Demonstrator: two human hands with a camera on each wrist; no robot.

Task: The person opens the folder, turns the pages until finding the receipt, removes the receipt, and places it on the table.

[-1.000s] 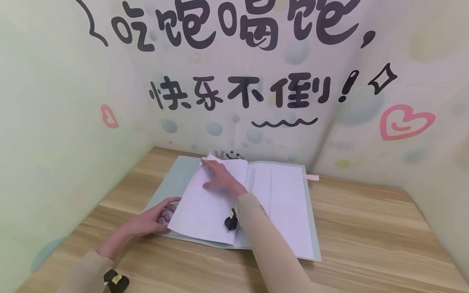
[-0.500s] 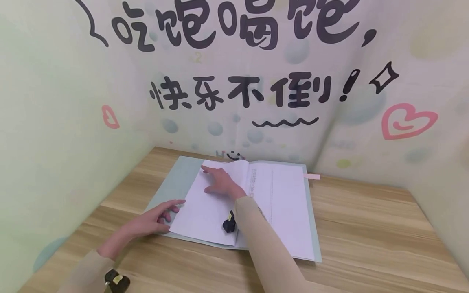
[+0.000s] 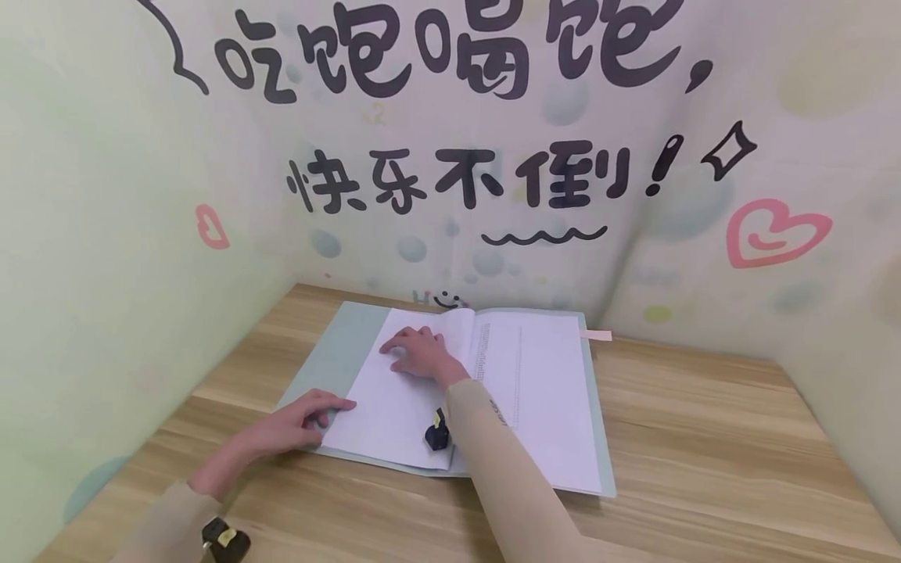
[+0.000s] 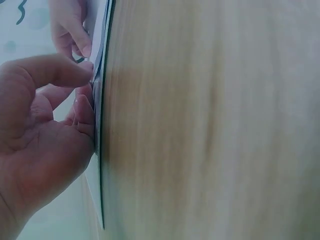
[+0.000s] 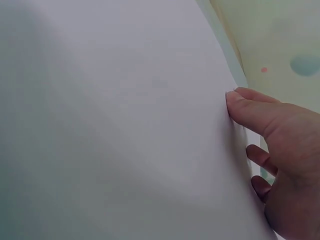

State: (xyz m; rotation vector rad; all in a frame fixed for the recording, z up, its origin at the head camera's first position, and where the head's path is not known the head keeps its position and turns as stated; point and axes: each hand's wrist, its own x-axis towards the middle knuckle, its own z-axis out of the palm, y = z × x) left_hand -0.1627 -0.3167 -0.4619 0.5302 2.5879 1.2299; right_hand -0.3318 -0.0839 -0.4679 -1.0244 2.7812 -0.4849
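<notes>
A notebook with a pale blue cover [image 3: 348,332] lies spread on the wooden table. Its left page [image 3: 380,430] looks blank and sits flat over the cover. Printed lines run along the right page [image 3: 545,391] near the fold. My left hand [image 3: 299,422] rests at the lower left, index fingertip on the left page's edge and the other fingers bent against the cover. On the upper part of that page my right hand [image 3: 422,356] touches the paper with loosely bent fingers. The right wrist view shows the right thumb and fingers [image 5: 250,110] against the white page.
A pink tab [image 3: 597,335] sticks out from the notebook's right edge. The wooden table [image 3: 718,438] extends to the right. Printed fabric walls [image 3: 394,258] stand close behind and at both sides. Each wrist carries a small black device [image 3: 436,434].
The left page, lifted and curling at its outer edge a second ago, now lies flat. My right hand has slid slightly down the page; the left index finger has lowered onto the page edge.
</notes>
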